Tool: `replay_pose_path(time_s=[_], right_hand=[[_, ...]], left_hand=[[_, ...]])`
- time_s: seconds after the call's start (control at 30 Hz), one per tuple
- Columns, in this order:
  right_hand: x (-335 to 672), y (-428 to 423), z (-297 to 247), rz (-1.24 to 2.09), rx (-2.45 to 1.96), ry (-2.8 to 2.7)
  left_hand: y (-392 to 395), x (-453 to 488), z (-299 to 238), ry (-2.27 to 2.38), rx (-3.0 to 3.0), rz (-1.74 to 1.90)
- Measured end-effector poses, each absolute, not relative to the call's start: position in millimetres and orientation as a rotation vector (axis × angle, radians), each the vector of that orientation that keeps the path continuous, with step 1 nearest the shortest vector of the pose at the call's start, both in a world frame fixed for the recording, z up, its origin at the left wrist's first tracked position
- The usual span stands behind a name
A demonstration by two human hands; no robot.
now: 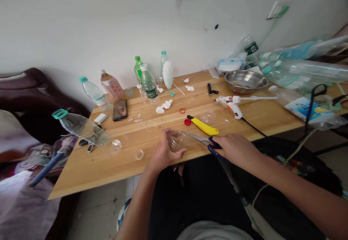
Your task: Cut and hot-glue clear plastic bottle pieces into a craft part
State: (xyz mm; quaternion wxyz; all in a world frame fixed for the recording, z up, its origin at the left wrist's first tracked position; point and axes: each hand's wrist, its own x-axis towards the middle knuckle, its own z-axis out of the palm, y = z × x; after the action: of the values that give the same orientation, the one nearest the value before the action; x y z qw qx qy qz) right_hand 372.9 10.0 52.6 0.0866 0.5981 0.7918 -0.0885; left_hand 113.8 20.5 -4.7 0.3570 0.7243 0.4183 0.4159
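Observation:
In my left hand [165, 149] is a clear, ribbed piece of plastic bottle [177, 141], held over the table's front part with the fingers curled round it. My right hand [231, 147] grips scissors [202, 138] by their dark blue handles. The blades point left, and their tips are at the rim of the plastic piece; whether they bite into it I cannot tell. Just beyond the scissors lie a yellow utility knife [203, 125] and a red bottle cap [187, 122]. A clear plastic ring [139, 154] rests left of my left hand.
A white glue gun [231, 106] with a black cord lies right of the knife, before a steel bowl [246, 80]. Several plastic bottles crowd the right side. At the left, a clear bottle [81, 127] lies tilted near the edge. Crumpled tissues [164, 106] dot the middle of the wooden table [108, 171].

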Motion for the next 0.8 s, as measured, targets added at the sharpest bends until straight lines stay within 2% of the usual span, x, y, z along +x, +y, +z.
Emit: replay_pose_path(time_s=[0.13,0.47,0.8], right_hand=[[373,9,47,-0.296,1.832,2.395],[364,0,48,-0.731,1.718,2.432],[367,5,56,-0.680,1.684,2.388]], left_hand=[[21,109,-2,1.104,1.894,1.098],[10,113,-10,1.226,1.952,1.190],[7,122,-8,1.345,1.923,1.290]])
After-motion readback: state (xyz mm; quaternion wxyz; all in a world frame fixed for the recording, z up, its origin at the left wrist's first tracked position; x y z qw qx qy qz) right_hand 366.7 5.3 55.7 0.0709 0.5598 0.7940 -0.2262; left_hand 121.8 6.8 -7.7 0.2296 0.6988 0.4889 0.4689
